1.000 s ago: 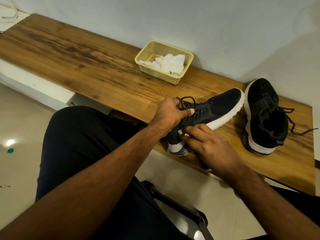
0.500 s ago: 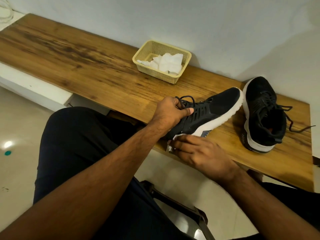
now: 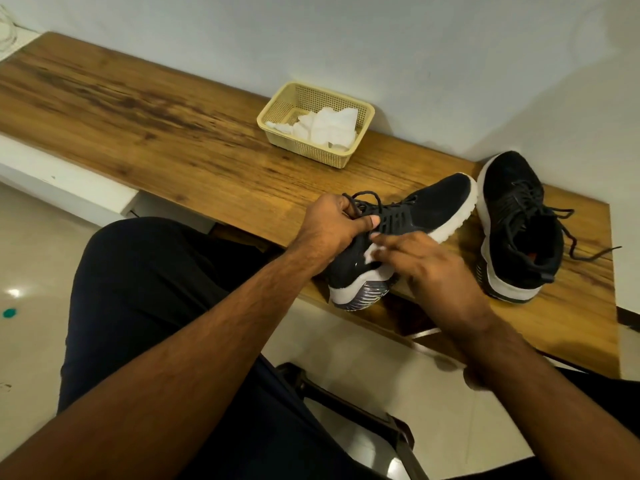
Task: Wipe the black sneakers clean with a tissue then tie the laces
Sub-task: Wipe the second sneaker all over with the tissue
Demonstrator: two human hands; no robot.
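Now the left hand (image 3: pixel 332 225) grips the near sneaker (image 3: pixel 401 233) at its collar, fingers curled over the top edge and thumb stretched flat along the black side toward 3 o'clock, a loop of lace (image 3: pixel 363 199) rising just beyond the knuckles. That sneaker is tipped on its side at the bench's (image 3: pixel 173 133) front edge, heel toward 6 o'clock with the ridged sole partly showing, toe pointing to about 2 o'clock. The right hand (image 3: pixel 426 268) comes in from 5 o'clock, palm down, fingers bent and pressing a white tissue (image 3: pixel 375 254) against the heel side of the sneaker; only a small patch of the tissue shows between fingers and shoe, and how the thumb lies is hidden. Both forearms cross the lower part of the view, covering the bench edge below the shoe.

At 3 o'clock of the held shoe, close to its toe, the second sneaker (image 3: pixel 516 230) stands upright on the bench, its laces loose and one end trailing toward the right edge. At 11 o'clock a cream mesh basket (image 3: pixel 277 109) sits against the wall with crumpled white tissues (image 3: pixel 329 128) inside. A dark-trousered knee fills the area at 8 o'clock
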